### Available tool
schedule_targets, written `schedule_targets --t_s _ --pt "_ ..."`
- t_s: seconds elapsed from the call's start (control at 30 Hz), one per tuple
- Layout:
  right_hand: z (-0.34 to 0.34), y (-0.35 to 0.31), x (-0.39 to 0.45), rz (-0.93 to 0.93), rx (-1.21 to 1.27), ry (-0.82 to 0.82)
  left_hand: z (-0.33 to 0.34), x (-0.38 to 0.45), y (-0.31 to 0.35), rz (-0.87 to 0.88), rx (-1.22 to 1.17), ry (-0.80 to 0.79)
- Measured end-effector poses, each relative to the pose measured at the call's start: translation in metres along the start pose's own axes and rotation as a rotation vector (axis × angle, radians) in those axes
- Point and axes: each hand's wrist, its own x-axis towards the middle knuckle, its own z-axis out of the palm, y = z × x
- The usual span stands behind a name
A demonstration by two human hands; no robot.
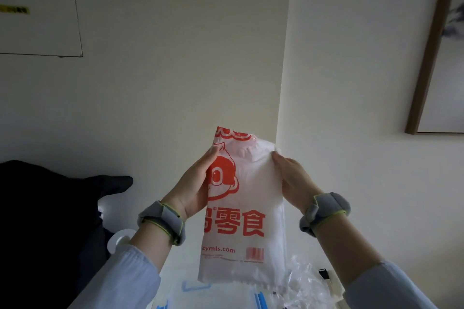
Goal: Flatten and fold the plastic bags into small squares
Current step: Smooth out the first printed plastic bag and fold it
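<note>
A white plastic bag (pixel 253 208) with red cartoon print and red lettering hangs upright in the air in front of the wall, folded lengthwise into a narrow strip. My left hand (pixel 193 183) grips its left edge near the top, thumb on the printed side. My right hand (pixel 292 178) grips the right edge at about the same height. The bag's bottom edge hangs just above the table. Both wrists wear grey bands.
Below the bag lie crumpled clear plastic bags (pixel 303 281) and blue-edged plastic (pixel 195 286) on a white table. A black item (pixel 50 213) fills the lower left. A framed picture (pixel 442 57) hangs on the wall at right.
</note>
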Motion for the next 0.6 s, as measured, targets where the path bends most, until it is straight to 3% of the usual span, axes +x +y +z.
schedule_targets --t_s 0.17,0.3,0.4,0.5,0.6 --pt "0.005 0.0 0.0 -0.007 -0.064 0.018 -0.002 0.001 -0.003 -0.03 0.011 -0.04" --pt "0.005 -0.001 0.001 -0.384 -0.457 0.214 -0.01 0.007 0.008 0.18 0.024 -0.007" --pt "0.007 0.0 -0.002 -0.545 -0.828 0.25 -0.014 0.011 0.015 0.256 0.441 0.076" --pt "0.014 0.001 -0.006 -0.571 -0.954 0.274 -0.012 0.016 0.013 0.359 0.858 0.184" --pt "0.018 0.001 -0.009 -0.65 -0.995 0.288 -0.01 0.019 0.006 0.587 1.216 0.35"
